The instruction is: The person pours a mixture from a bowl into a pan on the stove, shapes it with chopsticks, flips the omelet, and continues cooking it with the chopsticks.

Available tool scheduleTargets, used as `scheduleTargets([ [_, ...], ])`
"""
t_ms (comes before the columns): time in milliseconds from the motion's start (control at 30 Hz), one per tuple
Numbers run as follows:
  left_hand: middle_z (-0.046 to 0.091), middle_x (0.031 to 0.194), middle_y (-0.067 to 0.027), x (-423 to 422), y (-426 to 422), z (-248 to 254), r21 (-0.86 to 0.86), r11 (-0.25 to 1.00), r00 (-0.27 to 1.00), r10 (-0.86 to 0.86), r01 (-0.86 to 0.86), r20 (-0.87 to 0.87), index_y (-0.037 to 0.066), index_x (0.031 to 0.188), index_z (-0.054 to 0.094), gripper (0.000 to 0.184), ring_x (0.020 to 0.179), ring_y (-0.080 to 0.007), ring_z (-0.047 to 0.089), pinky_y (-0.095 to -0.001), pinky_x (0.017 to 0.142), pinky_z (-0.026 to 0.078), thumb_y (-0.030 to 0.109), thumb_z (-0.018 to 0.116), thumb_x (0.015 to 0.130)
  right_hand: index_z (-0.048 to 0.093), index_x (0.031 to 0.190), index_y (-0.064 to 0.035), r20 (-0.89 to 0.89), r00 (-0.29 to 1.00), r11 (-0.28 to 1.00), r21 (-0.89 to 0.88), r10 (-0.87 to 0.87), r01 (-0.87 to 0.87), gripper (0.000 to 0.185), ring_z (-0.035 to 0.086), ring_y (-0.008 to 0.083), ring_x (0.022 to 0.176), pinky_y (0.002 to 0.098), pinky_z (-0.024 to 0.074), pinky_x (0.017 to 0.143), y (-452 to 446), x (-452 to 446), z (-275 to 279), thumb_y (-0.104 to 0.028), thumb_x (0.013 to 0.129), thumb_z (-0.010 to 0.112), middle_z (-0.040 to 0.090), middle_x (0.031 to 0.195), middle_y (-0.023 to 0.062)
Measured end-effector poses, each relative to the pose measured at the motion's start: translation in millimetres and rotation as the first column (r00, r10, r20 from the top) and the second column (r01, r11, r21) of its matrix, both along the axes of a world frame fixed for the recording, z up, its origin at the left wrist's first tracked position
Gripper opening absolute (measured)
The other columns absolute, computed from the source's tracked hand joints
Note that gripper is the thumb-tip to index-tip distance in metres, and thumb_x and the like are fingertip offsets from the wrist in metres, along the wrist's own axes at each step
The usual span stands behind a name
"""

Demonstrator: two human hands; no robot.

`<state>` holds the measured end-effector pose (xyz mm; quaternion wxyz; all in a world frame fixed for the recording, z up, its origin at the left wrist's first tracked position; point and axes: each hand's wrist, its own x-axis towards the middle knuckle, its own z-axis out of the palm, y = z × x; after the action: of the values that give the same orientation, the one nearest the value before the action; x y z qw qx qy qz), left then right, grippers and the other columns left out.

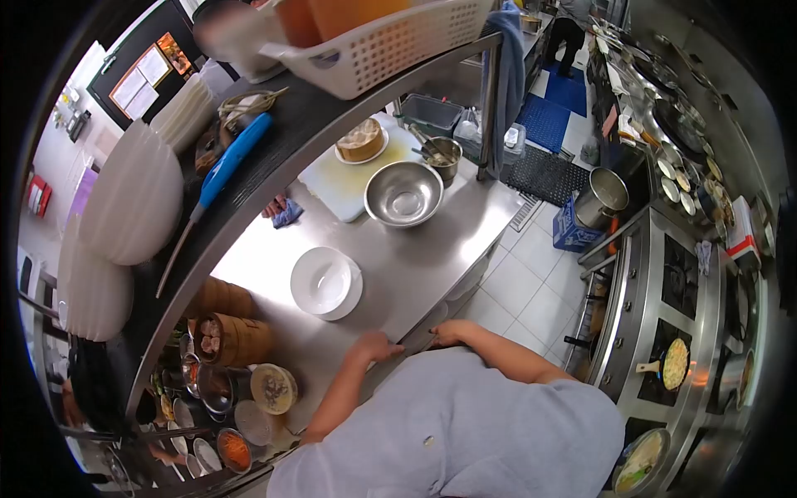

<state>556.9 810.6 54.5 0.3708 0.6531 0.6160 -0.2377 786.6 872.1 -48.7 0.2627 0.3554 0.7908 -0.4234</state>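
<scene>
two bare hands, the left hand (378, 346) and the right hand (448, 332), sit near the middle of the frame, just in front of a grey shirt (448, 432). both have curled fingers and are slightly apart at the near edge of a steel counter (398, 286); i cannot tell whether either one grips anything. just beyond the left hand, a white bowl (322, 280) rests on a white plate (357, 297), left of centre. at lower left are a bamboo steamer (245, 339) with pale pieces in it and a tub of orange shreds (235, 452). at lower right, a pan with a wooden handle (648, 367) holds round yellow food (675, 365) on the stove.

further up the counter, a wide metal bowl (404, 195) stands near a white cutting board (328, 178), with a utensil-filled pot (448, 170) just beside it. another person's fingers (272, 207) are next to a blue cloth (288, 214). along the upper left, a dark shelf (286, 116) carries stacked white bowls (137, 195), a blue-handled tool (235, 153) and a white basket (382, 58). at upper right, a tall pot (588, 207) sits in a blue crate (573, 232); farthest off, a person in dark trousers (567, 37) stands near blue mats (544, 122).
</scene>
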Motion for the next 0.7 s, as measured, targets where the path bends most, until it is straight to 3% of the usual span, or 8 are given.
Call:
scheduleTargets([
  [100, 0.070, 0.098, -0.0245, 39.6, 5.1, -29.4, 0.096, 0.995, 1.000, 0.028, -0.029, 0.012, -0.005, 0.088, 0.072, 0.069, 0.097, -0.0413, 0.065, -0.0461, 0.086, 0.051, 0.062, 0.059, 0.087, 0.044, 0.146, -0.0103, 0.093, 0.995, 0.998, 0.056, 0.034, -0.040, 0.065, 0.050, 0.0348, 0.129, 0.0428, 0.0409, 0.107, 23.1, 59.7, -14.3, -0.041, 0.090, 0.052, 0.051, 0.141, 0.0190],
  [233, 0.069, 0.096, -0.0259, 123.4, 36.0, -11.9, 0.052, 0.996, 0.996, 0.067, -0.070, 0.056, -0.004, 0.087, 0.073, 0.062, 0.097, -0.0419, 0.065, -0.0480, 0.087, 0.051, 0.057, 0.061, 0.088, 0.042, 0.147, -0.0114, 0.073, 0.996, 0.997, 0.055, -0.054, 0.050, 0.065, 0.050, 0.0372, 0.128, 0.0448, 0.0400, 0.108, 42.8, 150.7, -13.9, -0.046, 0.092, 0.052, 0.053, 0.140, 0.0184],
  [400, 0.066, 0.114, -0.0246, 222.0, 90.1, 4.4, 0.253, 0.965, 0.942, -0.025, -0.063, 0.333, 0.000, 0.121, 0.063, 0.058, 0.106, -0.0422, 0.062, -0.0470, 0.093, 0.049, 0.048, 0.063, 0.089, 0.043, 0.146, -0.0100, 0.094, 0.945, 0.950, 0.034, -0.312, 0.310, 0.066, 0.049, 0.0363, 0.130, 0.0448, 0.0402, 0.108, 64.1, 259.5, -26.6, -0.046, 0.091, 0.055, 0.051, 0.142, 0.0170],
  [467, 0.059, 0.129, -0.0245, 250.6, 125.6, 14.9, 0.409, 0.906, 0.823, -0.148, -0.110, 0.549, -0.001, 0.133, 0.053, 0.062, 0.117, -0.0415, 0.057, -0.0445, 0.100, 0.046, 0.044, 0.062, 0.091, 0.043, 0.146, -0.0103, 0.115, 0.926, 0.933, 0.042, -0.359, 0.357, 0.067, 0.046, 0.0351, 0.133, 0.0448, 0.0375, 0.110, 89.0, 288.9, -20.7, -0.047, 0.092, 0.052, 0.047, 0.146, 0.0164],
  [533, 0.056, 0.135, -0.0225, 272.3, 168.5, 29.4, 0.586, 0.714, 0.724, -0.161, -0.384, 0.671, 0.002, 0.135, 0.053, 0.058, 0.122, -0.0388, 0.055, -0.0422, 0.103, 0.044, 0.035, 0.066, 0.090, 0.044, 0.145, -0.0094, 0.065, 0.877, 0.877, 0.100, -0.477, 0.470, 0.065, 0.046, 0.0351, 0.133, 0.0446, 0.0372, 0.111, 112.2, 312.8, -7.6, -0.048, 0.093, 0.052, 0.048, 0.145, 0.0180],
  [600, 0.055, 0.136, -0.0220, 282.2, 220.9, 68.7, 0.760, 0.416, 0.767, -0.198, -0.498, 0.611, 0.006, 0.138, 0.051, 0.058, 0.123, -0.0369, 0.056, -0.0411, 0.103, 0.045, 0.030, 0.069, 0.089, 0.046, 0.143, -0.0086, -0.042, 0.844, 0.831, 0.153, -0.535, 0.534, 0.064, 0.050, 0.0366, 0.129, 0.0445, 0.0389, 0.109, 139.2, 326.5, 8.3, -0.047, 0.092, 0.053, 0.052, 0.140, 0.0194],
  [633, 0.055, 0.136, -0.0220, 284.5, 245.0, 91.5, 0.776, 0.391, 0.776, -0.205, -0.494, 0.597, 0.006, 0.138, 0.051, 0.058, 0.123, -0.0369, 0.056, -0.0411, 0.103, 0.045, 0.030, 0.069, 0.089, 0.049, 0.141, -0.0078, -0.149, 0.798, 0.777, 0.184, -0.584, 0.603, 0.063, 0.054, 0.0381, 0.124, 0.0443, 0.0407, 0.107, 154.6, 327.9, 11.9, -0.046, 0.092, 0.055, 0.056, 0.135, 0.0208],
  [700, 0.057, 0.134, -0.0216, 290.5, 298.2, 132.4, 0.671, 0.174, 0.655, -0.146, -0.721, 0.741, 0.007, 0.140, 0.048, 0.061, 0.120, -0.0347, 0.058, -0.0414, 0.102, 0.045, 0.027, 0.071, 0.088, 0.052, 0.137, -0.0069, -0.288, 0.774, 0.735, 0.251, -0.564, 0.629, 0.060, 0.059, 0.0402, 0.116, 0.0446, 0.0441, 0.103, 183.6, 330.4, -1.1, -0.045, 0.091, 0.058, 0.063, 0.124, 0.0228],
])
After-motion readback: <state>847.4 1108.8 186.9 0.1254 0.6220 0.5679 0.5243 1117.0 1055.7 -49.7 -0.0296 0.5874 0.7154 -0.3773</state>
